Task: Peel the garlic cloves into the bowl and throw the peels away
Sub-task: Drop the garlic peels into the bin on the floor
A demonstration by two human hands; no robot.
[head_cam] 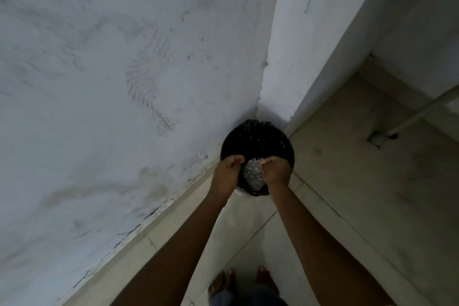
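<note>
Left hand (227,172) and right hand (276,171) hang loose over the bin (258,135); peels (252,176) maybe fall. Shake low.

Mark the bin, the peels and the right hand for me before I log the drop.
bin (258,136), head view, on the far inner wall of its black liner.
peels (253,174), head view, on the middle of the pale clump over the bin.
right hand (277,172), head view, on the back of the hand.
</note>
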